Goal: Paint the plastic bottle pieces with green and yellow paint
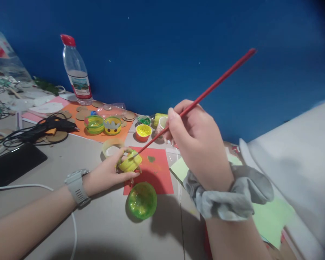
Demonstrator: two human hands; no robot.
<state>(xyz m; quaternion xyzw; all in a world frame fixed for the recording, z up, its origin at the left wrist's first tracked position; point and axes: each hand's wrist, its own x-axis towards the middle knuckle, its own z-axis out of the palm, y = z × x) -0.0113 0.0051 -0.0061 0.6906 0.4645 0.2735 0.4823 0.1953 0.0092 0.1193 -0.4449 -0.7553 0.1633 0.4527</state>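
Left hand point(108, 173) grips the yellow ring point(130, 162) on the red card point(154, 173); right hand point(195, 141) pinches the brush point(206, 94), tip touching the ring. Painting, I'd say (green bowl point(142, 200) sits just below). Next calls for steady strokes.

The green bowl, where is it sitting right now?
In the head view, the green bowl sits on the table near the middle, at the red paper's front edge, just below the left hand.

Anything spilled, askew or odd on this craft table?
Paint smears mark the red paper beside the yellow piece that the left hand holds; the right hand holds the brush. Nothing looks tipped or broken.
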